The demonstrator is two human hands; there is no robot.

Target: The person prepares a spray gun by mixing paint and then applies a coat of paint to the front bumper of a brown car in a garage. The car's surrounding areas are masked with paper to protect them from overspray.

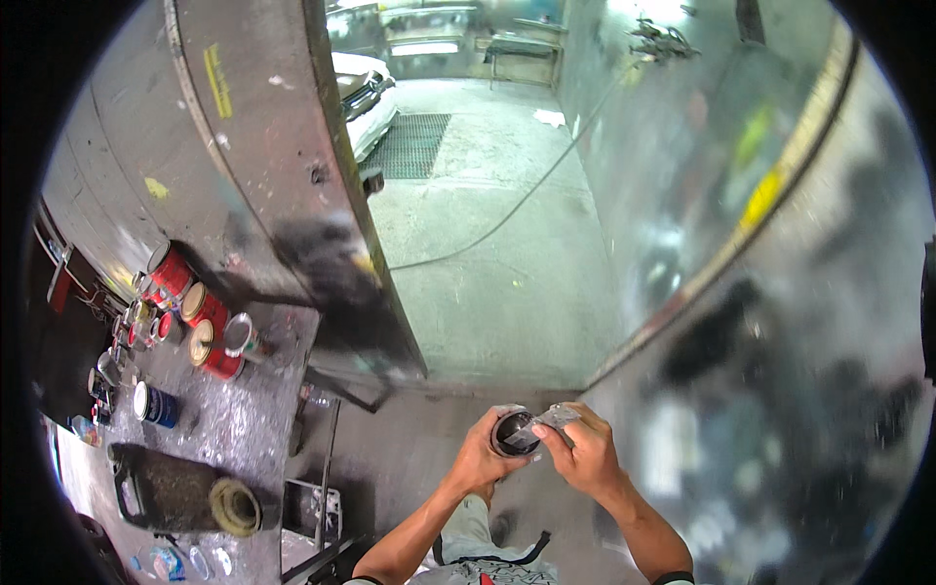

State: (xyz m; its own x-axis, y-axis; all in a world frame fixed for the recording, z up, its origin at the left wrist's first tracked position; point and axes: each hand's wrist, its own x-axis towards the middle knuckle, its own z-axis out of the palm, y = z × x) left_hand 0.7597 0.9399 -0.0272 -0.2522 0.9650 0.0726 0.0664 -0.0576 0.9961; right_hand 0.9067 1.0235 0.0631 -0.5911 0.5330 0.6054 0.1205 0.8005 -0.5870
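My left hand (475, 456) is wrapped round a small round cup (495, 441) with dark contents, held in front of my body. Pinched between the thumb and fingers of my right hand (591, 456) is a flat, greyish, partly see-through strip (556, 418). One end of this strip reaches over the cup's mouth. Whether it touches the dark contents cannot be made out.
On the left, a paint-stained workbench (268, 390) bears red cans (216, 363), a blue-and-white can (156, 404), a metal cup (240, 336) and a dark jerrycan (161, 487). Ahead, a doorway opens onto a room with a partly covered car (375, 122) and a hanging hose (507, 215).
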